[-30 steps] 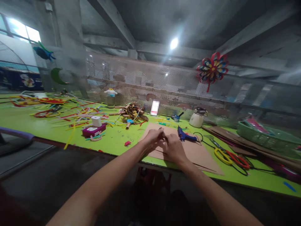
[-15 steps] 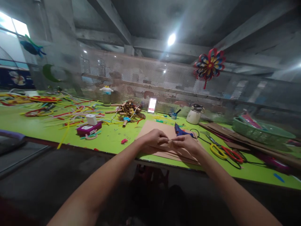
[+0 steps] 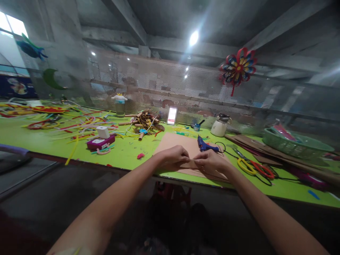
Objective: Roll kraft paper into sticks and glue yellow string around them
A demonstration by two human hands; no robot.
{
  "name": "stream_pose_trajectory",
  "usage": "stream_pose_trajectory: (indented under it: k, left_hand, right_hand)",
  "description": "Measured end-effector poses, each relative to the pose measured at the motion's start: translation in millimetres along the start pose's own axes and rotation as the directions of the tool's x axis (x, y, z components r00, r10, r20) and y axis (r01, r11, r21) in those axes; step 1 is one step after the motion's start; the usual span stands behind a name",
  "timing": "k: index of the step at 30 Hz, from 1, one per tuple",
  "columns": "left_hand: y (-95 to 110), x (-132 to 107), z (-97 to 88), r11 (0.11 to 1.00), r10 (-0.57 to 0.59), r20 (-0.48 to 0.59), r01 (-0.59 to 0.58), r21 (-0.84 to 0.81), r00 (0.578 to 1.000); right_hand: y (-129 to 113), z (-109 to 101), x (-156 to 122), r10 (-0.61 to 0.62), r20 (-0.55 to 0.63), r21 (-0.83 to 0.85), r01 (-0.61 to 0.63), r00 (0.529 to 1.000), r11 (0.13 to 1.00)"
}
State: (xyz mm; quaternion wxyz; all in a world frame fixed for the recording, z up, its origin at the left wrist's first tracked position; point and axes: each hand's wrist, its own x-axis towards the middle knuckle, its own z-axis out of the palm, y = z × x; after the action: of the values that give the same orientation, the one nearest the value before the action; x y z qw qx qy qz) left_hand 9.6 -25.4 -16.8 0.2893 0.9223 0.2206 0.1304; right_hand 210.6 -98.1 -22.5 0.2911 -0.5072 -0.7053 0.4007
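My left hand (image 3: 177,154) and my right hand (image 3: 211,160) meet fingertip to fingertip over flat brown cardboard sheets (image 3: 170,141) near the table's front edge. Both are closed in a pinch. Between them sits something small and thin, brownish, too small to name. A blue glue gun (image 3: 206,145) lies on the cardboard just beyond my right hand. Its black cord runs off to the right, toward scissors with a yellow handle (image 3: 246,166) and a red handle (image 3: 262,170).
At the left lie a purple box (image 3: 101,142) with a white charger (image 3: 103,132) on it and scattered pipe cleaners (image 3: 79,129). A pile of brown scraps (image 3: 146,122), a white jug (image 3: 220,125) and a green basket (image 3: 297,143) stand farther back, before a perforated screen (image 3: 164,83).
The hands stay pinched together over the cardboard, with only a slight shift of the fingers. The whole view has moved a little.
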Motion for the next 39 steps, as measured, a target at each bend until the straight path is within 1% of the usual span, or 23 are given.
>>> stream_pose_trajectory:
  k: [4, 8, 11, 14, 17, 20, 23, 26, 30, 34, 36, 39]
  left_hand:
    - [1.0, 2.2, 3.0, 1.0, 0.009, 0.004, -0.009, 0.019, 1.0]
    - [3.1, 2.7, 6.8, 0.998, -0.013, -0.047, 0.016, 0.062, 0.999]
    - [0.8, 2.9, 8.6, 0.997, 0.03, -0.025, -0.028, 0.076, 0.999]
    - [-5.2, 4.6, 10.6, 0.989, 0.099, -0.027, -0.096, 0.112, 0.995]
    - [-9.7, 7.2, 12.7, 0.984, 0.137, -0.038, -0.131, 0.124, 0.99]
    - [-9.4, 7.8, 13.3, 0.984, 0.162, -0.027, -0.159, 0.081, 0.986]
    - [-7.2, 6.0, 12.7, 0.987, 0.15, -0.011, -0.149, 0.063, 0.989]
    - [-6.9, 3.8, 12.0, 0.988, 0.132, -0.003, -0.131, 0.085, 0.991]
    - [-7.0, 2.2, 10.3, 0.984, 0.14, 0.018, -0.141, 0.106, 0.99]
    - [-4.7, 1.3, 8.7, 0.984, 0.141, 0.025, -0.142, 0.111, 0.99]
    - [-3.8, 1.4, 9.0, 0.983, 0.146, 0.021, -0.148, 0.111, 0.989]
    - [-3.9, 1.8, 10.0, 0.981, 0.162, 0.024, -0.164, 0.105, 0.986]
  right_hand:
    - [3.8, 1.8, 0.6, 0.027, -0.045, 0.025, -0.026, 0.999, 0.999]
    - [4.5, 5.4, 2.3, -0.027, -0.109, -0.096, 0.016, 0.994, 0.995]
    - [5.8, 5.0, 4.2, -0.056, -0.094, -0.132, 0.043, 0.994, 0.99]
    - [8.2, 2.2, 4.5, -0.056, -0.038, -0.062, 0.053, 0.998, 0.997]
    - [11.1, 0.6, 1.8, -0.019, -0.011, 0.034, 0.02, 1.0, 0.999]
    - [13.6, 1.3, -2.5, 0.002, -0.08, 0.13, 0.008, 0.997, 0.992]
    - [14.5, 1.6, -5.1, 0.013, -0.118, 0.18, 0.008, 0.993, 0.984]
    - [14.9, -0.8, -4.7, 0.03, -0.081, 0.168, -0.016, 0.996, 0.986]
    - [17.0, -9.0, -1.3, 0.002, -0.019, 0.103, -0.001, 1.0, 0.995]
    - [11.7, -21.1, 3.6, -0.028, 0.138, -0.032, 0.033, 0.99, 0.999]
    - [5.1, -25.3, 7.0, -0.052, 0.207, -0.119, 0.078, 0.977, 0.99]
    - [-3.0, -26.8, 13.6, -0.08, 0.274, -0.25, 0.152, 0.958, 0.956]
